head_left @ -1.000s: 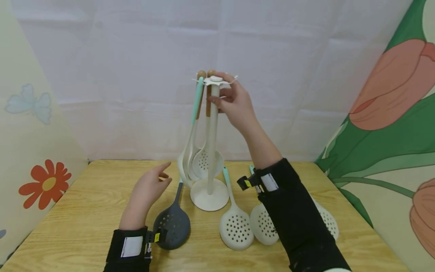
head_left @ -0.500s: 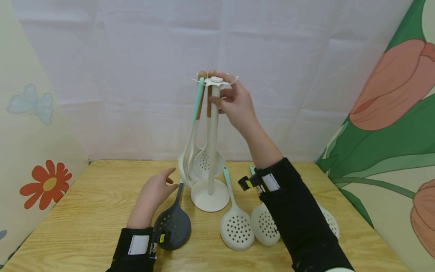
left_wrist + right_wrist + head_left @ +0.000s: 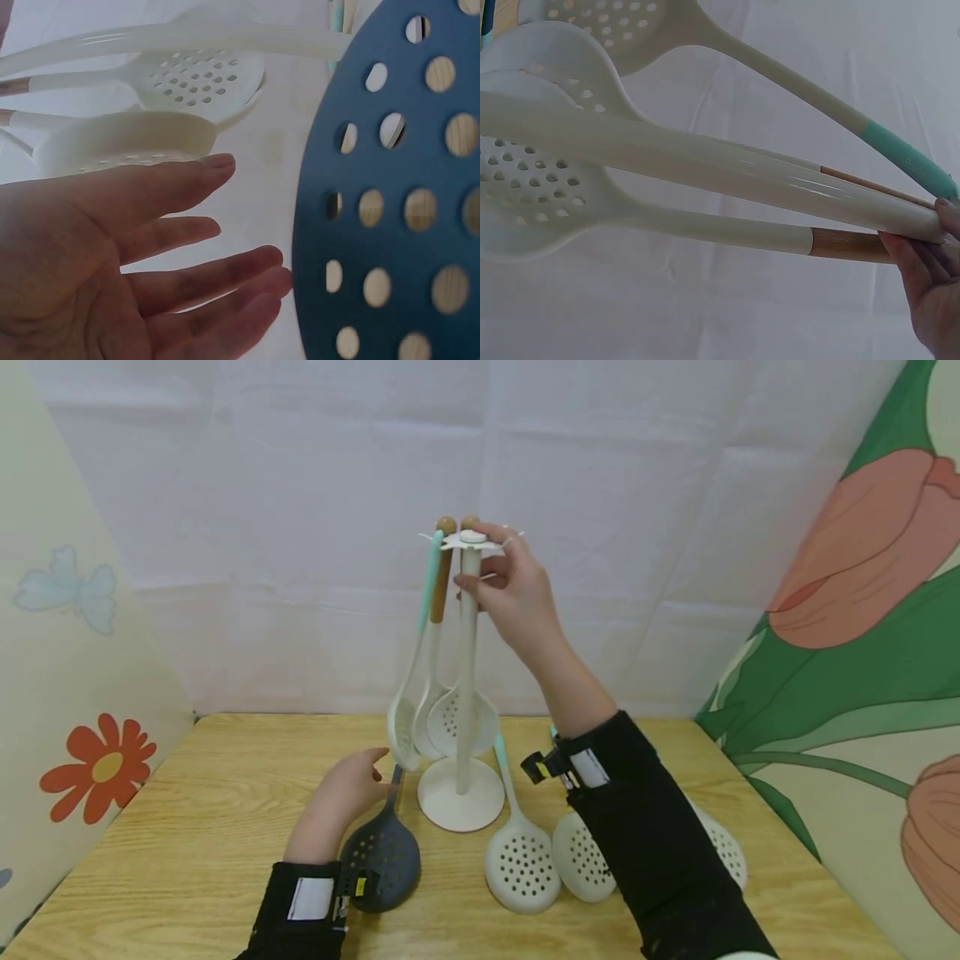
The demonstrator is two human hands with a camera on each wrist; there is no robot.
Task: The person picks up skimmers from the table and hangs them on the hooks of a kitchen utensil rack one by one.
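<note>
The right hand (image 3: 517, 597) grips the white rack's pole (image 3: 467, 677) near its top. The left hand (image 3: 347, 789) rests beside a dark skimmer (image 3: 380, 860) on the table (image 3: 187, 827).

A stand (image 3: 461, 789) sits near the middle of the tabletop (image 3: 187, 852), toward the back. Three utensils (image 3: 438, 718) hang from its top, on its left and rear side. The right hand (image 3: 517, 597) is up at the pole just under the top. Left of the base lies a skimmer (image 3: 381, 860) (handle pointing back), with the left hand (image 3: 341, 793) just beside it. Right of the base lie a second skimmer (image 3: 521, 864), then a third (image 3: 581, 860), and a fourth (image 3: 727, 847) farthest right.
</note>
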